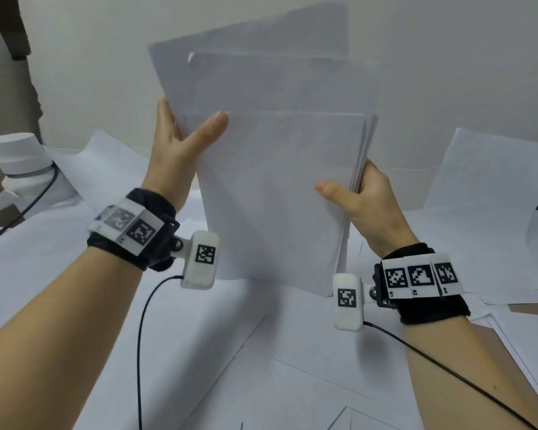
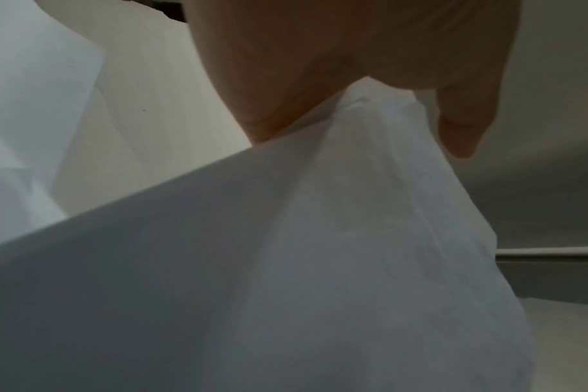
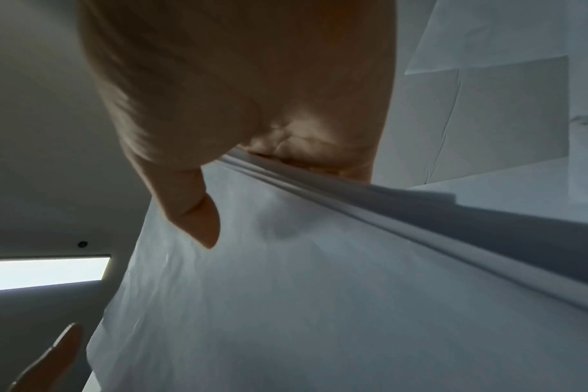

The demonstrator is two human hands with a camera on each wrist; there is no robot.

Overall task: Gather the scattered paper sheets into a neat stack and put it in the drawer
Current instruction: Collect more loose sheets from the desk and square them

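An uneven stack of white paper sheets (image 1: 277, 187) stands upright on its lower edge, with two sheets sticking up higher at the back. My left hand (image 1: 180, 135) grips its left edge, thumb across the front and fingers behind. My right hand (image 1: 354, 197) holds the right edge lower down, thumb on the front sheet. In the left wrist view the left hand (image 2: 353, 79) pinches the paper stack (image 2: 286, 265). The right wrist view has the right hand (image 3: 252, 119) clamped over the layered edges of the stack (image 3: 319, 265). No drawer is in view.
More loose white sheets (image 1: 230, 367) cover the surface under the stack and at the right (image 1: 479, 169). A white device with a black cable (image 1: 19, 162) stands at the far left. A pale wall (image 1: 448, 57) rises behind.
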